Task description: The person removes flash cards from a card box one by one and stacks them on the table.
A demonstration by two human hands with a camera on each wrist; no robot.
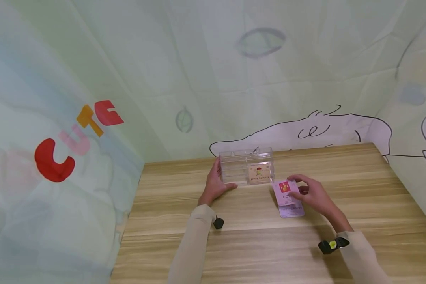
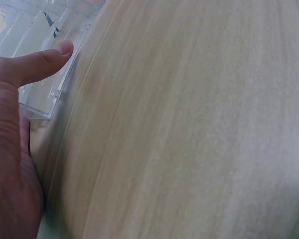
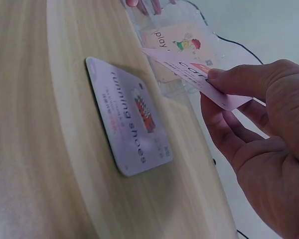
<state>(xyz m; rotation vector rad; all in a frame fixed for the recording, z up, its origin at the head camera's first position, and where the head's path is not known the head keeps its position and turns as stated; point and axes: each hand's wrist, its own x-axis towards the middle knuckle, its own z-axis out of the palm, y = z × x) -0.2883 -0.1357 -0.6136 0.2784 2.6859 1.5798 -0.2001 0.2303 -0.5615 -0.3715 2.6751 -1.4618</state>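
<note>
A clear plastic box with compartments stands near the table's back edge. My left hand holds it at its left end, the thumb along the front and the other fingers behind the side. In its right compartment sits a "play tennis" card. My right hand pinches a purple flash card, lettered "car" as far as it shows, between thumb and fingers. That card is lifted and tilted. Below it, on the wood, lies a purple "running shoes" card, partly covered in the head view.
The wooden table reaches back to a printed curtain with cartoon drawings. Coloured letters show on its left side. Both wrists wear dark bands, among them the right wristband.
</note>
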